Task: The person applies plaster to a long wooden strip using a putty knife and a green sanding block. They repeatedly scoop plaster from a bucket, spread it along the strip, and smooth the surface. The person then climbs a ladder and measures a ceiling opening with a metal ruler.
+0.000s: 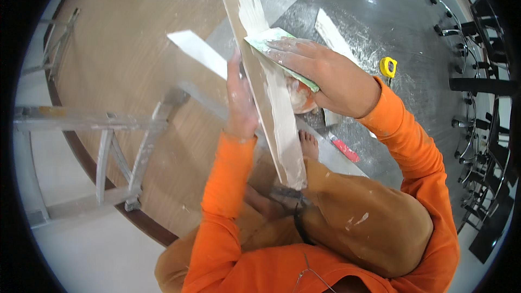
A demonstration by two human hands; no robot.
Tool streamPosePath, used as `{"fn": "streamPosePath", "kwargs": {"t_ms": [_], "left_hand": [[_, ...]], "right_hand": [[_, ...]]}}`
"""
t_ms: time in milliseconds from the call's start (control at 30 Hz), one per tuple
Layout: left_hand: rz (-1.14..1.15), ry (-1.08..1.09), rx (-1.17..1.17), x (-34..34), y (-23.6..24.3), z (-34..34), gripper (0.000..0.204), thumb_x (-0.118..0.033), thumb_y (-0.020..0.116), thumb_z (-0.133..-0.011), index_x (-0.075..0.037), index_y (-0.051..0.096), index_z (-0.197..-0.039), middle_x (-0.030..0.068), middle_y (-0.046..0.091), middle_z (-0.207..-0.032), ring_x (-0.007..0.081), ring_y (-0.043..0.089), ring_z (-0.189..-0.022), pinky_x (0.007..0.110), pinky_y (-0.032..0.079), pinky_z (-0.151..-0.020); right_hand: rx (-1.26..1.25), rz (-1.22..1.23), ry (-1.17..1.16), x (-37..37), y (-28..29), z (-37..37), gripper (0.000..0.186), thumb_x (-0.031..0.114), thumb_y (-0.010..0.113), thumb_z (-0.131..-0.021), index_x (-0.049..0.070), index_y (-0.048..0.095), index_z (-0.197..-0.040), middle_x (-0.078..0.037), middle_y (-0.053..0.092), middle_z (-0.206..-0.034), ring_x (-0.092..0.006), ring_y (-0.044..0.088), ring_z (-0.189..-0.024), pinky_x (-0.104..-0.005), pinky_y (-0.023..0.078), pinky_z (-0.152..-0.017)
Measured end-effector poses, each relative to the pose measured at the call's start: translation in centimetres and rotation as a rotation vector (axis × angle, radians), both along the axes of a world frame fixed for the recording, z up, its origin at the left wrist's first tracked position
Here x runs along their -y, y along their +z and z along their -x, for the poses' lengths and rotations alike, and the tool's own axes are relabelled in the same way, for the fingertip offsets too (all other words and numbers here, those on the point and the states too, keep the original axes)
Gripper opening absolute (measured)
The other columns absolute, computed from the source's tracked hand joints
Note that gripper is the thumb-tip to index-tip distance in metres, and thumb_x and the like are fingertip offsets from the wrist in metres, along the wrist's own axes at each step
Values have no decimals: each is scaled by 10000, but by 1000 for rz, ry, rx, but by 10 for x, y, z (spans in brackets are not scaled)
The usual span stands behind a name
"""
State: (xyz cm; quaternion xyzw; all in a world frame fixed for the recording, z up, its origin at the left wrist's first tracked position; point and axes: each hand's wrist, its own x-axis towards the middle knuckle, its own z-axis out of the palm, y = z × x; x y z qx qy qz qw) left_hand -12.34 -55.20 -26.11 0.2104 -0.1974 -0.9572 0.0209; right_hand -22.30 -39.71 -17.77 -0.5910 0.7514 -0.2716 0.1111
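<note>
A long narrow board (pixel 283 130) slants across the middle, its upper face coated with wet white putty and its left edge bare. My left hand (pixel 240 100) grips it from the left side; the fingers underneath are partly hidden. In my right hand (pixel 317 68) is a flat, pale green spreader (pixel 266 39) smeared with putty, its blade pressed on the coated face. White paste dusts my right fingers. Below that hand, partly covered, sits an orange container (pixel 304 100) with white putty in it. A putty knife with a red handle (pixel 345 151) lies on the floor near my foot.
One white strip (pixel 196 50) lies left of the board, another (pixel 332 32) to its right. A yellow tape measure (pixel 388 67) rests on the dusty grey floor sheet (pixel 374 16). At left stands a metal ladder (pixel 97 118); wheeled chairs (pixel 458 31) line the far right.
</note>
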Motion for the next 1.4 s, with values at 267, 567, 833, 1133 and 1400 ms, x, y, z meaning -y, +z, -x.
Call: {"fn": "streamPosePath", "kwargs": {"t_ms": [267,567,833,1133,1400], "left_hand": [[-41,54,-205,45,-53,-12,855,-688,362,-1017,-49,315,-1583,301,407,-1550,520,394,-1425,650,358,-1162],[67,211,-212,91,-83,-30,851,-722,261,-1018,-132,214,-1630,290,413,-1525,589,368,-1416,760,307,-1130],[-66,373,-72,107,-82,-35,703,-573,310,-1055,-18,459,-1461,299,568,-1338,581,333,-1443,737,227,-1192],[-94,396,-44,112,-87,-31,686,-526,199,-1064,-33,436,-1478,295,586,-1288,539,344,-1457,721,179,-1220],[-112,342,-86,117,-103,-29,687,-512,190,-1061,-45,401,-1519,274,587,-1293,515,323,-1477,718,214,-1214]], "right_hand": [[-61,-297,173,-19,-20,-72,766,-24,676,-717,22,505,-1462,-207,506,-1511,-407,455,-1413,-542,371,-1158],[50,-535,270,-40,-4,-117,947,54,832,-583,45,507,-1473,-180,465,-1560,-400,390,-1478,-601,295,-1222],[19,-514,283,-58,12,-124,924,67,840,-541,43,570,-1425,-168,502,-1537,-396,444,-1450,-595,370,-1181],[106,-564,342,-62,28,-106,793,146,827,-597,75,641,-1365,-152,552,-1506,-388,493,-1418,-584,386,-1155],[492,-395,313,-83,12,-63,623,24,596,-680,42,705,-1293,-195,668,-1343,-416,610,-1283,-492,475,-1073]]}}
